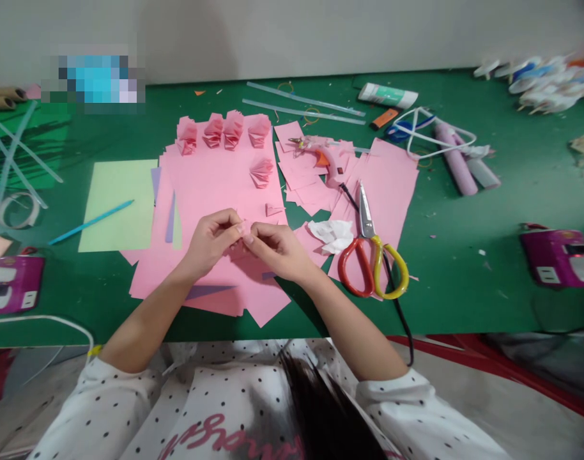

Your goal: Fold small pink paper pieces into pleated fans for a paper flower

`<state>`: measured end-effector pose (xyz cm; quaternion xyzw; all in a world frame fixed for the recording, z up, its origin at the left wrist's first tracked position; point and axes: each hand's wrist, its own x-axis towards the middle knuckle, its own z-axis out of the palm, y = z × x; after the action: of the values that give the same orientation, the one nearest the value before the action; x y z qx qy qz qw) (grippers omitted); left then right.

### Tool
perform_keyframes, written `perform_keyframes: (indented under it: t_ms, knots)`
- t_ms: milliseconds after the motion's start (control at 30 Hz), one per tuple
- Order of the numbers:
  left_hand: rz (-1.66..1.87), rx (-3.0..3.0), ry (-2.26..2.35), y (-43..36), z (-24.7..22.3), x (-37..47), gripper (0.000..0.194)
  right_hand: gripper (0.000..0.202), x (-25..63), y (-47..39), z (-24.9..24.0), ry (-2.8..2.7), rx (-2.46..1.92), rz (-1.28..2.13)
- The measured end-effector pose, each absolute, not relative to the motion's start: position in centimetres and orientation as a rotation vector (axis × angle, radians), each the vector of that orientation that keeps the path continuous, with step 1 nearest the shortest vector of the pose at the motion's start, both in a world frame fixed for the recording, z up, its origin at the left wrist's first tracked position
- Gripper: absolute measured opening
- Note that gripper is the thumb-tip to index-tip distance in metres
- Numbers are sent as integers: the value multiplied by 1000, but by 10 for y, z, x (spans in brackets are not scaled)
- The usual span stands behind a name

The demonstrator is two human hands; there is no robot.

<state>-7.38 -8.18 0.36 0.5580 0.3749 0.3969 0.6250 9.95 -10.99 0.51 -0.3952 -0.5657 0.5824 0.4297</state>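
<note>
My left hand (218, 241) and my right hand (276, 248) meet over a stack of pink paper (210, 182). Fingertips of both hands pinch a small pink paper piece (245, 227), mostly hidden between them. Just beyond my right hand lies a small folded pink piece (274, 209). Several pleated pink paper pieces, such as this fan-shaped one (262, 173), rest along the stack's far and right edges. White crumpled tissue (333, 236) lies right of my right hand, beside scissors (367, 220) with one red and one yellow handle.
A pink glue gun (328, 156) lies on smaller pink sheets at the right, its black cord running to the near edge. Clear glue sticks (304, 112) lie behind. Pale green paper (114, 217) with a blue pencil (93, 222) is left. Purple boxes (555, 257) stand at both sides.
</note>
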Motion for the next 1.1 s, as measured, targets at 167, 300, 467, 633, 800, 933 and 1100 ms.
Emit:
perform_keyframes:
  t_ms: [167,300,467,633,800,933,1100]
  knots:
    - [841,1291,899,-84,3,-73,25,53,102,-108,8,-1385,-947,1540]
    - [824,1296,891,-83,3,-76,27,52,103,-109,9,-1338,-947,1577]
    - [874,1332,909,-81,6,-75,31,55,98,-109,0,-1444,-1084,1380]
    - [781,1313,964,-85,9,-69,28,49,97,-107,-5,-1568,-1223,1056]
    - [721,1195,956,-85,7,-68,27,39,96,-109,-2,-1652,-1246,989]
    - [732,1131,940,-83,6,-70,28,40,96,-107,-3,-1603,-1251,1078]
    - [713,1177,960,-82,4,-71,29,39,97,-105,-5,-1589,-1282,1098]
